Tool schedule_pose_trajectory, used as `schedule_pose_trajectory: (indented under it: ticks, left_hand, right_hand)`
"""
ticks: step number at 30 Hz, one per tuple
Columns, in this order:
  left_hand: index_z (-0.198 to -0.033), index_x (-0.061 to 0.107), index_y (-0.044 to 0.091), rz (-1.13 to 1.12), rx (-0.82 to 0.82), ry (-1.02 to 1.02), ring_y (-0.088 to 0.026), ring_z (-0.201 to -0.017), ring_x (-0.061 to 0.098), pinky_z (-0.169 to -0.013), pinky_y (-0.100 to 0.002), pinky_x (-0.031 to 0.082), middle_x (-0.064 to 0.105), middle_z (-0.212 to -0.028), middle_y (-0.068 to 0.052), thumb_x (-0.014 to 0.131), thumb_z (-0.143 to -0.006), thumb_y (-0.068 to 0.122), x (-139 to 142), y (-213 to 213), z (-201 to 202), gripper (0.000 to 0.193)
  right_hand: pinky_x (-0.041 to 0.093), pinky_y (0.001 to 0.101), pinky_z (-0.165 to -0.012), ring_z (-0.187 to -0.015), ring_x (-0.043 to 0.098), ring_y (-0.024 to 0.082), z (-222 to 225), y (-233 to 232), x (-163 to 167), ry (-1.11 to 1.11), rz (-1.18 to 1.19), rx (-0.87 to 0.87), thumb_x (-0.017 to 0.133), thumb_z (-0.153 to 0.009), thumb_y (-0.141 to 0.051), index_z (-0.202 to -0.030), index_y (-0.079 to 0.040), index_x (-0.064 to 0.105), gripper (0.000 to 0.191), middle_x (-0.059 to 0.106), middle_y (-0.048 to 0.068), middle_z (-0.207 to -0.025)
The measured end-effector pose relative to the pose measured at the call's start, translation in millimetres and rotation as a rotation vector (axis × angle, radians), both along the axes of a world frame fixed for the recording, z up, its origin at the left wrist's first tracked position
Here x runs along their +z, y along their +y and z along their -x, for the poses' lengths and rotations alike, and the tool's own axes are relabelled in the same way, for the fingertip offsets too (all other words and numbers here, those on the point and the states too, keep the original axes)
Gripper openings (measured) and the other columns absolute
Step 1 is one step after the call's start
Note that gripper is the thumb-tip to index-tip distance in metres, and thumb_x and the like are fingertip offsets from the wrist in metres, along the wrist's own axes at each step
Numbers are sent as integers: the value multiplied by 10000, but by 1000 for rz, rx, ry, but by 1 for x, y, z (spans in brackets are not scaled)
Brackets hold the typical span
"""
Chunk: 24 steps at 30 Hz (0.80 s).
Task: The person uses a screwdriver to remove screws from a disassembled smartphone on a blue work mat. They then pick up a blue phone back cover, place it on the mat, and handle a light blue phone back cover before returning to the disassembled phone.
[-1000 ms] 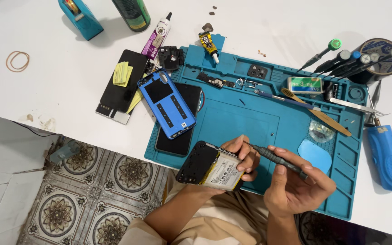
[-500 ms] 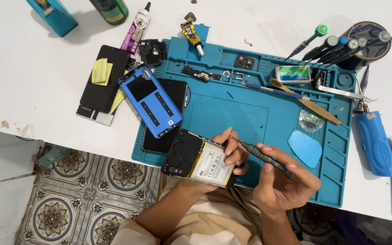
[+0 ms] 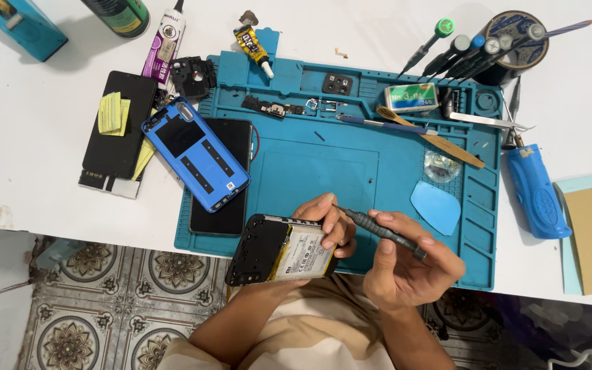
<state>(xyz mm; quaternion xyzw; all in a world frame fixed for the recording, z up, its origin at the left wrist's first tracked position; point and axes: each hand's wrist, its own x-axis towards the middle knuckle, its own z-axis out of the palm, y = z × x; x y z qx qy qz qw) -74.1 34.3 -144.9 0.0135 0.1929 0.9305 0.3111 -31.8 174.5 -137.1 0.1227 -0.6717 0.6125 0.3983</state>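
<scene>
My left hand (image 3: pixel 329 223) grips an opened phone (image 3: pixel 275 251) with its back off, so the white battery and black frame show. The phone hangs over the near edge of the teal work mat (image 3: pixel 323 171). My right hand (image 3: pixel 409 264) holds a dark precision screwdriver (image 3: pixel 378 230) like a pen. Its tip points left and meets the phone's upper right corner, by my left fingers.
A blue phone back cover (image 3: pixel 196 154) lies on a black phone at the mat's left. Further left is another black phone with yellow notes (image 3: pixel 119 123). A light blue pick (image 3: pixel 436 206), wooden stick (image 3: pixel 433 137), blue electric tool (image 3: pixel 536 192), screwdriver holder (image 3: pixel 508 41) and glue tubes also lie around.
The view has shifted so the mat and tools sit lower and further left in frame. My hands keep the same hold, with the screwdriver tip now closer to the phone's corner.
</scene>
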Motion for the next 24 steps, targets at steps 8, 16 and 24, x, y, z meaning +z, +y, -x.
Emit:
schedule_pose_trajectory:
  ticks: [8,16,24]
  left_hand:
    - [-791,470,109,-57,-16,52,-191,-834,416,-650,-317,418,452,-646,-25,396,-1142,321,13,5,-14,417]
    - [-760,466,130,-49,-31,47,-178,-816,403,-642,-313,414,447,-627,-12,412,-1144,340,18,12,-28,441]
    - [-725,467,129,-54,-42,-8,-173,-787,401,-646,-323,414,435,-621,-7,437,-1130,347,8,19,-20,460]
  right_hand:
    - [659,465,-920,-971,728,271,-15,7,7,18,108,-84,611,-1081,-36,-1435,-161,301,487,691,240,-1113]
    - [651,485,-935,-993,711,269,-29,12,12,24,78,-40,582,-1080,-9,-1402,-136,331,427,668,223,-1120]
    - [658,490,-924,-991,711,263,-21,18,5,28,112,-9,590,-1070,-1,-1393,-135,338,432,654,222,-1189]
